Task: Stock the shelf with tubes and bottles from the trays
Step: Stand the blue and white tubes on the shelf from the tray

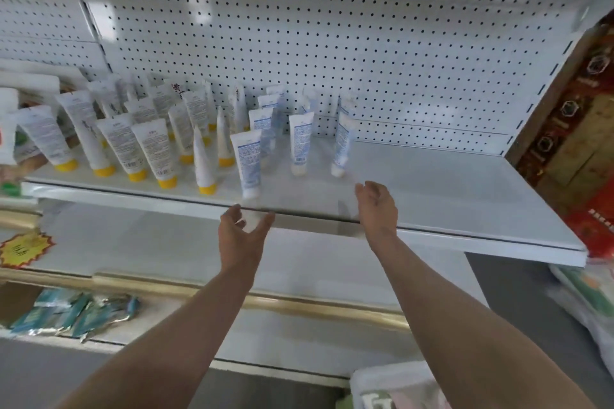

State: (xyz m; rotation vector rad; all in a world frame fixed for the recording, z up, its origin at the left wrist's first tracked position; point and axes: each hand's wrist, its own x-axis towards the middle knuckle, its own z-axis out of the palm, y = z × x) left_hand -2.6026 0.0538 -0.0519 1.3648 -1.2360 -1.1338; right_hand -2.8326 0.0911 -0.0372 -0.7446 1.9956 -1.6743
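- The white shelf [432, 183] is carrying two groups of tubes, all standing cap-down in front of the perforated back panel [332, 43].
- The yellow-capped tubes [153, 149] are occupying the left part of the shelf; seven yellow caps are showing along the front, with more tubes crowding behind them, so a full count cannot be told.
- The blue-printed tubes [247, 163] with pale caps are standing just right of the yellow-capped group; about six are showing, some blurred.
- Small print is covering the tube faces, but it is too blurred to read; no brand name is legible.
- The left hand [241, 232] is hovering at the front edge of the shelf, just below the nearest blue-printed tube, with fingers spread and holding nothing.
- The right hand [377, 206] is hovering above the shelf front, to the right of the tubes, with fingers loosely curled and holding nothing.
- A yellow starburst tag [25, 249] is lying on the lower shelf [332, 269] at left; its writing is not legible.
- Teal sachets [73, 312] are lying below it, at lower left.
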